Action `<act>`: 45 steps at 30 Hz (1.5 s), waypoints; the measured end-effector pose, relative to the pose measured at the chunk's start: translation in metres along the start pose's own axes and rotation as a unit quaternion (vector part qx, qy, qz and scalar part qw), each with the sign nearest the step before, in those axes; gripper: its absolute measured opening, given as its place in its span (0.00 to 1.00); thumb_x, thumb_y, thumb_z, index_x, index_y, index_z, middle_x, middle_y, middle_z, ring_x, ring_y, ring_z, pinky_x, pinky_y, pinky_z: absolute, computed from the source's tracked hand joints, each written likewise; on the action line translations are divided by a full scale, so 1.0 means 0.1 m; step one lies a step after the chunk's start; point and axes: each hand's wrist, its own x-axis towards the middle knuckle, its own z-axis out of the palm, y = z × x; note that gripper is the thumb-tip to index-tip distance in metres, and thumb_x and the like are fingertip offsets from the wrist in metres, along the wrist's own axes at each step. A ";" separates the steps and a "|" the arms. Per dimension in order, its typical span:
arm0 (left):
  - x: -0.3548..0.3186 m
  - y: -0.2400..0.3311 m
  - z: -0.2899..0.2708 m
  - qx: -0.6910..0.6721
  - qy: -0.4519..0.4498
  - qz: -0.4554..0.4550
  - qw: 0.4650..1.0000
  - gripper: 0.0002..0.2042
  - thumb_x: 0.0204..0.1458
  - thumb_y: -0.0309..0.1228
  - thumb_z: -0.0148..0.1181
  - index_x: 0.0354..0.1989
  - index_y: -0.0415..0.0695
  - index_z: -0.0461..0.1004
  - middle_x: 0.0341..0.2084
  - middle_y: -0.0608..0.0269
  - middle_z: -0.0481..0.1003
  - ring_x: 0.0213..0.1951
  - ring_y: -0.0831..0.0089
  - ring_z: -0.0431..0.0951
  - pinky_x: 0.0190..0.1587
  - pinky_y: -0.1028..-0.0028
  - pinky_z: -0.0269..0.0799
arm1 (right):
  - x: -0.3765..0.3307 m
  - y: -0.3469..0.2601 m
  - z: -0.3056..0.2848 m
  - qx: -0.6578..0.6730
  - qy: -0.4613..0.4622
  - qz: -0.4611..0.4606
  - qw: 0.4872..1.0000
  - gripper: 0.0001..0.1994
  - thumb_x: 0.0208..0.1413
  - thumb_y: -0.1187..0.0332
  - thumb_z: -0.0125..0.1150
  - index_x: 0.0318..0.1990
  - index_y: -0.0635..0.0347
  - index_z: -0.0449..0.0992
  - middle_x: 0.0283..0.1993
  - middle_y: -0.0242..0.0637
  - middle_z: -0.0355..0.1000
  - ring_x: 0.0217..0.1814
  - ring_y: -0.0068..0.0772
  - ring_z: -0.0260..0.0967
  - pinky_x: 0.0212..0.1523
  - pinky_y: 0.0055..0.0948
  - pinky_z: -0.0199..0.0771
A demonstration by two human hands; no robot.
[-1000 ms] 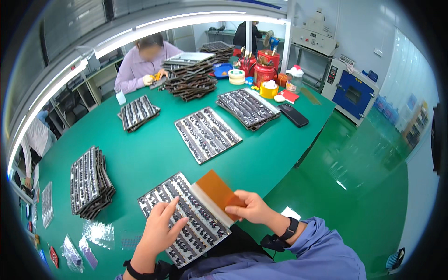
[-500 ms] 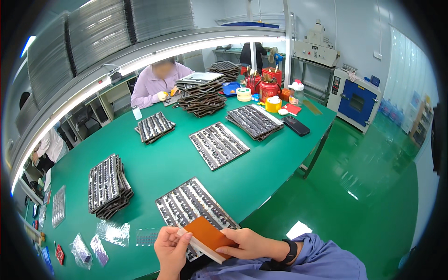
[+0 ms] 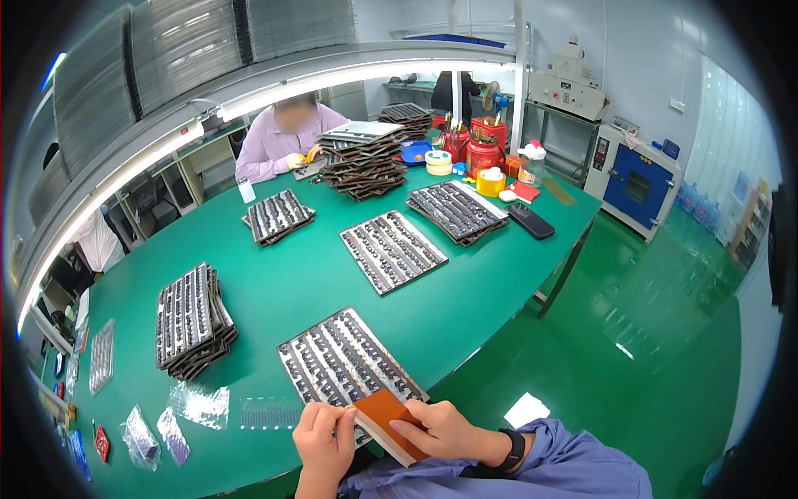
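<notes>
My right hand (image 3: pixel 440 431) grips an orange-brown pad (image 3: pixel 384 416) with a thick pale edge, much like a small notebook; the thumb lies across its cover. At the pad's upper left corner, the fingers of my left hand (image 3: pixel 324 437) are pinched together. Whether a single sheet is between those fingertips is too small to tell. Just beyond the pad lies a flat tray (image 3: pixel 345 353) filled with rows of small dark parts, its near end partly covered by the pad and my hands.
Similar trays lie singly (image 3: pixel 393 251) and in stacks (image 3: pixel 195 320) on the green table (image 3: pixel 274 303). Plastic bags (image 3: pixel 199 405) are at the left. Red buckets (image 3: pixel 482 155), tape rolls and a black phone (image 3: pixel 530 221) sit far right. Across the table, a person (image 3: pixel 287 137) works beside a tall tray stack.
My left hand has moved slightly right, its fingers closing at the pad's corner. The pad has tilted and shifted a little to the right. My view has shifted slightly.
</notes>
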 end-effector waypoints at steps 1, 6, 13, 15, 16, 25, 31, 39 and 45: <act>-0.01 0.02 0.01 0.034 -0.001 0.010 0.999 0.07 0.47 0.24 0.65 0.23 0.41 0.72 0.19 0.62 0.68 0.20 0.66 0.70 0.22 0.71 0.64 | -0.01 0.01 0.01 0.002 -0.003 0.005 1.000 0.14 0.59 0.66 0.59 0.27 0.63 0.64 0.19 0.45 0.69 0.16 0.41 0.68 0.18 0.32 0.65; 0.03 0.00 0.04 0.128 -0.010 0.098 0.987 0.11 0.46 0.26 0.66 0.21 0.45 0.68 0.19 0.64 0.67 0.20 0.65 0.69 0.22 0.67 0.63 | 0.05 0.08 0.02 0.033 0.027 0.084 0.996 0.14 0.59 0.65 0.59 0.27 0.63 0.64 0.19 0.46 0.68 0.17 0.39 0.69 0.19 0.31 0.65; 0.05 0.00 0.02 0.155 -0.084 0.092 0.980 0.09 0.47 0.26 0.65 0.22 0.44 0.68 0.20 0.65 0.64 0.22 0.66 0.69 0.25 0.68 0.65 | 0.01 0.23 0.05 0.057 -0.003 0.068 0.996 0.13 0.59 0.66 0.59 0.27 0.63 0.65 0.17 0.42 0.64 0.14 0.30 0.61 0.18 0.30 0.60; 0.04 0.00 0.02 0.140 -0.073 0.133 0.978 0.09 0.45 0.26 0.65 0.22 0.45 0.68 0.21 0.65 0.65 0.23 0.66 0.70 0.26 0.68 0.65 | 0.04 0.22 0.02 0.053 0.006 0.076 0.996 0.12 0.59 0.66 0.59 0.28 0.64 0.67 0.17 0.41 0.66 0.15 0.27 0.62 0.18 0.28 0.61; 0.04 0.00 0.02 0.141 -0.075 0.130 0.979 0.09 0.45 0.26 0.65 0.22 0.45 0.68 0.21 0.65 0.65 0.23 0.66 0.70 0.26 0.68 0.65 | 0.07 0.23 -0.02 0.066 -0.016 0.119 0.991 0.12 0.59 0.66 0.58 0.29 0.64 0.68 0.17 0.41 0.67 0.16 0.25 0.62 0.19 0.28 0.63; 0.01 0.01 0.02 0.105 -0.101 0.171 0.974 0.07 0.46 0.25 0.63 0.23 0.45 0.70 0.21 0.67 0.64 0.23 0.70 0.68 0.27 0.70 0.65 | 0.15 0.16 -0.15 0.074 -0.068 0.124 0.987 0.10 0.59 0.66 0.58 0.32 0.64 0.71 0.20 0.41 0.66 0.19 0.25 0.61 0.22 0.27 0.63; -0.02 -0.02 0.00 0.046 -0.101 0.203 0.973 0.05 0.43 0.25 0.65 0.28 0.45 0.74 0.21 0.68 0.67 0.23 0.72 0.70 0.27 0.73 0.65 | 0.22 0.25 -0.14 0.122 -0.054 0.112 0.985 0.11 0.59 0.65 0.59 0.30 0.64 0.69 0.19 0.32 0.65 0.22 0.16 0.58 0.23 0.25 0.61; -0.12 -0.02 -0.05 -0.054 -0.094 0.266 0.958 0.10 0.36 0.25 0.70 0.28 0.42 0.76 0.21 0.67 0.69 0.20 0.71 0.70 0.23 0.72 0.64 | 0.31 0.36 -0.24 0.016 -0.031 0.100 0.994 0.13 0.59 0.67 0.59 0.27 0.63 0.66 0.18 0.31 0.61 0.21 0.15 0.54 0.21 0.24 0.58; -0.12 0.11 -0.15 -0.078 -0.113 0.300 0.944 0.10 0.40 0.29 0.71 0.30 0.42 0.77 0.24 0.71 0.70 0.24 0.77 0.71 0.27 0.77 0.68 | 0.32 0.70 -0.25 0.103 0.039 0.107 0.988 0.14 0.60 0.68 0.59 0.25 0.63 0.64 0.18 0.26 0.59 0.22 0.12 0.52 0.21 0.23 0.56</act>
